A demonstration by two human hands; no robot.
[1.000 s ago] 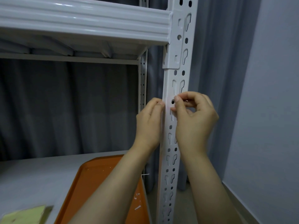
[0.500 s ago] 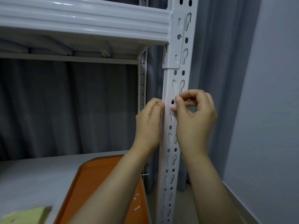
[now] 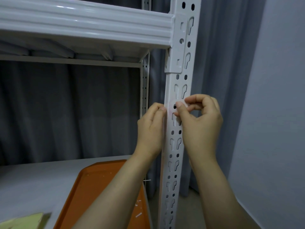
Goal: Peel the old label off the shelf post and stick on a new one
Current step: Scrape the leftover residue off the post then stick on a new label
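Pale label (image 3: 181,102) seemingly part-peeled from white slotted metal post (image 3: 181,80), pinched in right hand (image 3: 201,123); left hand (image 3: 151,129) grip unclear; relabelling pending.

Tray (image 3: 92,187) cut off at bottom edge, label (image 3: 182,102) partly under right hand (image 3: 202,128)

Tray (image 3: 92,187): orange, lying on the lower shelf board (image 3: 33,179).
Scraps (image 3: 138,214): small white bits on the tray.
Pad (image 3: 24,221): yellow-green, left of the tray.
Curtain (image 3: 66,104): grey, pleated, behind the rack.
Wall (image 3: 277,96): pale, at right.
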